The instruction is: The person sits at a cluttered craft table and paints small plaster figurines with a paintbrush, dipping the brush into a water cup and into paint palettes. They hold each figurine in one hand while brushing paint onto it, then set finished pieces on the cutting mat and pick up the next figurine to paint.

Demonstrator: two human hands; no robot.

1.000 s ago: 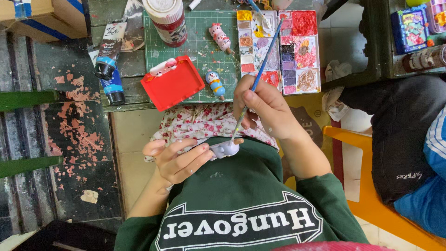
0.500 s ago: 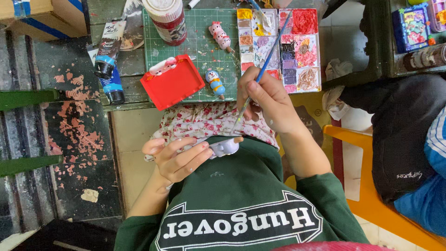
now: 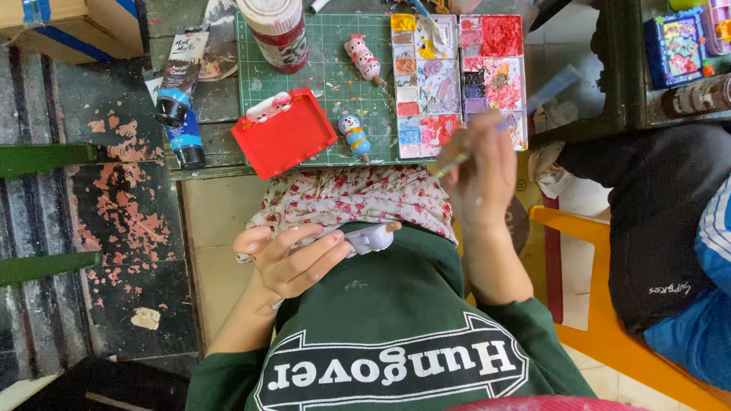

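My left hand (image 3: 293, 259) holds a small pale grey figurine (image 3: 371, 237) against my green sweatshirt. My right hand (image 3: 481, 171) grips a thin blue-handled paintbrush (image 3: 525, 106), blurred with motion, raised over the lower edge of the paint palette (image 3: 457, 76). The palette has many wells of red, pink, yellow, blue and purple paint. On the green cutting mat (image 3: 320, 68) lie a red tray (image 3: 284, 133), a blue and white figurine (image 3: 355, 135) and a pink and white figurine (image 3: 363, 58).
A paint jar (image 3: 276, 32) stands at the mat's top. Two paint tubes (image 3: 180, 106) lie to the left, near a cardboard box (image 3: 68, 27). A person in dark and blue clothes (image 3: 670, 243) sits on an orange chair (image 3: 601, 320) at the right.
My right hand has lifted the brush off the figurine and swung it up and right toward the palette. My left hand still holds the figurine.
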